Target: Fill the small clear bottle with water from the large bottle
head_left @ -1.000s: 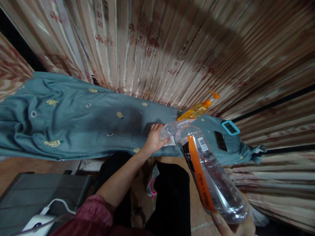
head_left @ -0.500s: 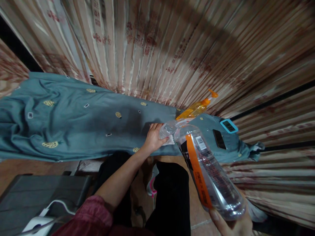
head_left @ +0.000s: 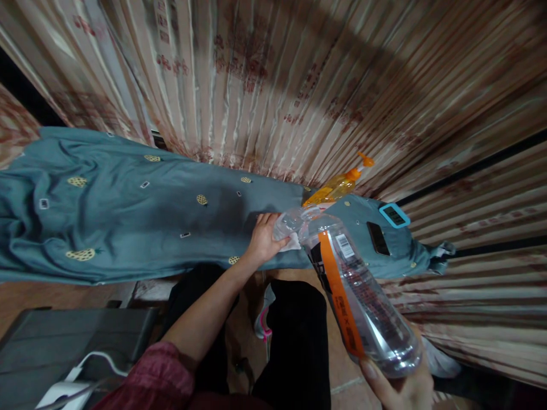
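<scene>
My right hand (head_left: 404, 387) grips the base of a clear plastic bottle (head_left: 363, 302) with an orange label stripe, tilted so its neck points down at the teal cloth (head_left: 128, 222). My left hand (head_left: 262, 239) rests on the cloth at the bottle's mouth, fingers closed on a small white tissue or cloth (head_left: 294, 244). The teal cloth, printed with small yellow pineapples, covers a long surface in front of a pleated curtain.
An orange pump bottle (head_left: 337, 185) lies on the cloth behind the clear bottle. A teal-framed device (head_left: 394, 215) and a dark phone (head_left: 378, 238) lie at the right end. A dark case with a white cable (head_left: 77, 341) sits low left. My dark-trousered legs are below.
Almost nothing has moved; the view drifted slightly, and both hands hold the same positions with the bottle still tilted towards the left hand.
</scene>
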Motion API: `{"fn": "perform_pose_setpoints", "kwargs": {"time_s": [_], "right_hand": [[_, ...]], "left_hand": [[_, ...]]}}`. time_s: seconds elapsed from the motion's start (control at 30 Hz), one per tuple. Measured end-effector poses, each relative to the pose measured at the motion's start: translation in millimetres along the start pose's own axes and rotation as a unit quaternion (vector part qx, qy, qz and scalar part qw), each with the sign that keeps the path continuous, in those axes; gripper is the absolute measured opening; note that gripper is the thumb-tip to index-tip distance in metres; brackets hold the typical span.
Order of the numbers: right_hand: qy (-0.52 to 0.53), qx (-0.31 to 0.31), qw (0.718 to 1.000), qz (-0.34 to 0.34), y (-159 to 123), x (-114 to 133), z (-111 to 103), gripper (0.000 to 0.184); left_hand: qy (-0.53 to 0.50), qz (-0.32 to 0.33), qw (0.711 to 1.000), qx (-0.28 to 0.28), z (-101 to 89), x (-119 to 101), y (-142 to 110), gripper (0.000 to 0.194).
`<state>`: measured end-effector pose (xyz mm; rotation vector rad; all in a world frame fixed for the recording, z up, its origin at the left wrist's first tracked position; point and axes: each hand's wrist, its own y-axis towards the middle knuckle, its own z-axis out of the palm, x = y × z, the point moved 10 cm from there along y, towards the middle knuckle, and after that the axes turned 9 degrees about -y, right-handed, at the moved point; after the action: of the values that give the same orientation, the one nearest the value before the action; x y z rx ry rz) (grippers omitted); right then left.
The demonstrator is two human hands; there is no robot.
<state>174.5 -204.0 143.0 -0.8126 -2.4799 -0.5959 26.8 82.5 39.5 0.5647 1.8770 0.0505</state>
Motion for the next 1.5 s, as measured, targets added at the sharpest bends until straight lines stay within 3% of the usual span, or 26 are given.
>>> {"fn": "perform_pose_setpoints", "kwargs": {"time_s": [0.53,0.8,1.07,1.5], "right_hand": [[-0.001,-0.011,1.0,-0.01,1.0,-3.2,-1.4,0.08],[-0.03,-0.031,0.999,-0.003,0.9,-1.6,-6.7,0.093],[-0.044,-0.032,0.998,-0.035,3.4,2.2,-7.6,0.085],[-0.021,-0.028,0.999,-0.019,4.9,-2.5,-7.5,0.085]], "left_hand": [[-0.001,0.004,1.0,-0.005,0.2,1.0,-1.0,0.051],[-0.002,-0.01,1.0,0.007,1.2,-1.7,-0.9,0.05],[-0.003,0.009,1.0,0.005,2.8,-2.8,-0.2,0.05],[-0.008,0.007,1.0,0.003,3.4,-2.9,-0.3,0.051]]}}
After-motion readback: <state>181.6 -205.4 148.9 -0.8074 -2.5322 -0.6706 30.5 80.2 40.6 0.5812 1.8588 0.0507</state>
